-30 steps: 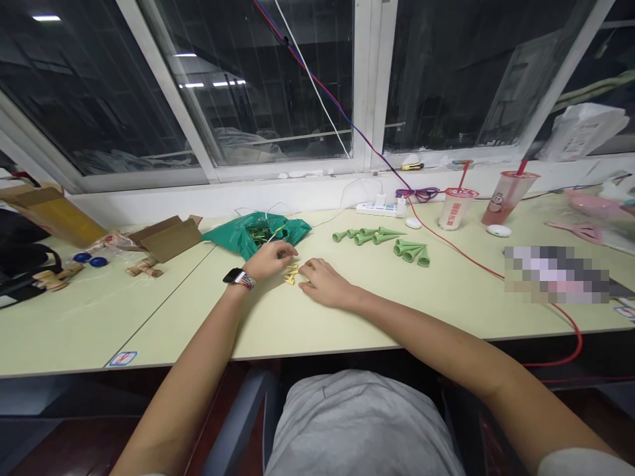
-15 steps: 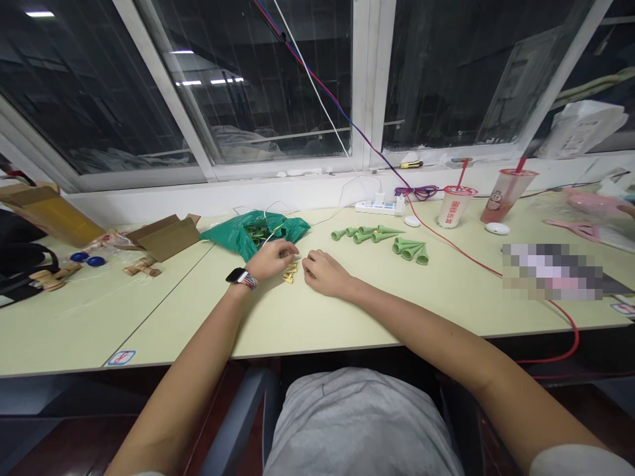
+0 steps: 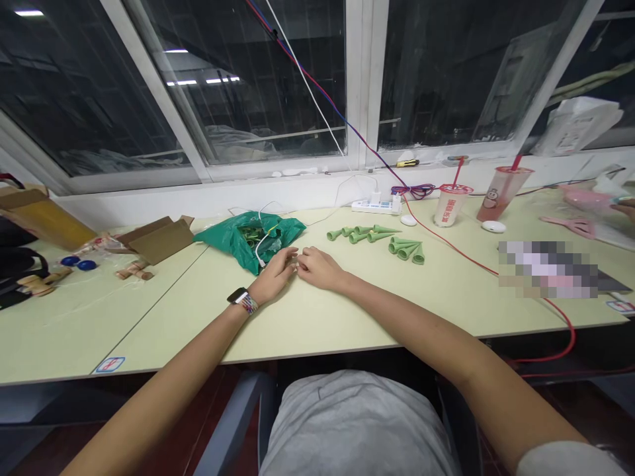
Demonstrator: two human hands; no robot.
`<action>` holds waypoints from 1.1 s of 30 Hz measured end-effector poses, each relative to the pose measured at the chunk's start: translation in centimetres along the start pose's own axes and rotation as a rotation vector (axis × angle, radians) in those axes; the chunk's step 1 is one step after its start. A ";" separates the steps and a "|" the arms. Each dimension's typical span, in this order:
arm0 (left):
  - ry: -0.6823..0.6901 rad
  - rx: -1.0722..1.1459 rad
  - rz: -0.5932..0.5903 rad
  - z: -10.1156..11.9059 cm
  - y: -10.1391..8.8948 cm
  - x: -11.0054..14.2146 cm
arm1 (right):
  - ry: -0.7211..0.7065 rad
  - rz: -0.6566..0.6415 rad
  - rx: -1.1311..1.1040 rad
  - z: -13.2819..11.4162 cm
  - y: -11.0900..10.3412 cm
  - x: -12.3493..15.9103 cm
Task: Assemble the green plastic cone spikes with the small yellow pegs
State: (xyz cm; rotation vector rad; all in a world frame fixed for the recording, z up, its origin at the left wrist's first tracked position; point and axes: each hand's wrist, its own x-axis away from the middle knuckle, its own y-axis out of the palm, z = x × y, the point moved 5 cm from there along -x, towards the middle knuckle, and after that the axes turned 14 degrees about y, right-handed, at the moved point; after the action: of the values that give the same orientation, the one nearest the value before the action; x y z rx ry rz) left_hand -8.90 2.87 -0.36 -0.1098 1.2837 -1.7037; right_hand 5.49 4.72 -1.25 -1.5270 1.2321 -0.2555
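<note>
My left hand (image 3: 274, 274), with a watch on its wrist, lies low over the table. Its fingers reach out to the right, thumb apart from them, and no held thing shows. Right beside it, my right hand (image 3: 320, 268) has its fingers curled in, the tips meeting those of the left; whatever they pinch is hidden. The small yellow pieces are almost wholly covered by the hands. Just behind the left hand sits a green plastic bag (image 3: 223, 237), its mouth open on green pieces. Several green cone-shaped pieces (image 3: 358, 236) lie in two groups to the right.
A power strip (image 3: 376, 206) and two drink cups (image 3: 449, 206) with straws stand along the back. A red cable (image 3: 461, 250) crosses the table's right side. At left are a cardboard box (image 3: 153, 241) and wooden toys (image 3: 133, 270). Another person's hand (image 3: 624, 208) shows at far right.
My two hands have come together, fingertips now meeting. The left hand has turned and covers the yellow pieces that showed between the hands before. The view has shifted slightly.
</note>
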 end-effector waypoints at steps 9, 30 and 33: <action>0.037 -0.146 -0.070 0.5 0.1 0.2 | 0.065 0.104 0.002 -0.2 -2.4 0.3; -0.061 -0.078 0.110 0.1 -0.9 -0.4 | 0.511 0.226 0.279 15.8 -10.5 2.5; -0.025 -0.108 0.196 0.5 -1.8 -0.6 | 0.475 0.324 0.255 14.3 -12.9 2.7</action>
State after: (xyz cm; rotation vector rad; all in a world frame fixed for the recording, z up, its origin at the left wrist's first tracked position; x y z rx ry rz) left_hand -9.39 2.97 1.53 -0.0657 1.3232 -1.4635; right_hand 23.92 9.26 2.85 -1.0559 1.7237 -0.5593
